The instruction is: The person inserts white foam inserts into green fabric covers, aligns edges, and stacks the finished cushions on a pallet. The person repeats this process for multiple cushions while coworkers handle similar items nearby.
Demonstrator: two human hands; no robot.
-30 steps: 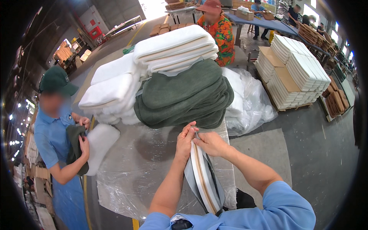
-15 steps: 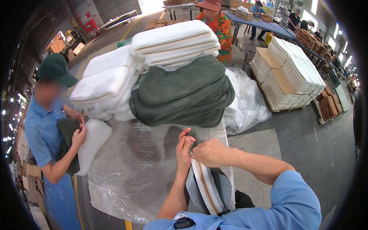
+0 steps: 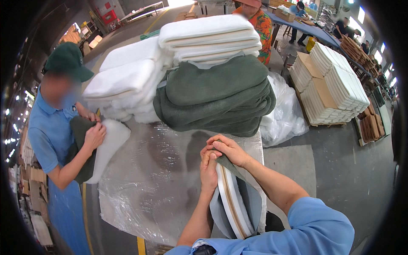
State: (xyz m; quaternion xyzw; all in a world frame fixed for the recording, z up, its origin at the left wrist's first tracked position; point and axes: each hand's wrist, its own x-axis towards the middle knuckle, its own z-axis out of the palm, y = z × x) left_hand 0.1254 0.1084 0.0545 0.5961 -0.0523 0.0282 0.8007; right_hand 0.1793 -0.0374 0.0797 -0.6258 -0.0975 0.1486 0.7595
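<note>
A cushion pad (image 3: 232,203), white with a tan layer through its middle, stands on edge against my body. A dark green fabric cover (image 3: 224,160) with grey lining (image 3: 254,203) is wrapped on its far end, and the lining hangs loose on both sides. My left hand (image 3: 208,169) is closed on the cover at the pad's far left corner. Over the far tip my right hand (image 3: 229,149) curls, fingers closed on the same cover and touching the left fingers. Beyond them lies a pile of dark green covers (image 3: 212,100).
White pads (image 3: 208,36) are stacked behind the covers on the plastic-wrapped table (image 3: 140,178). At left a co-worker (image 3: 63,114) handles a green cover and white pad (image 3: 111,142). A plastic bag (image 3: 282,114) and a pallet of pads (image 3: 327,89) stand right.
My right hand has shifted from the cover's right side up over the far tip, and its forearm is steeper. The left hand keeps its hold. The whole view has shifted slightly.
</note>
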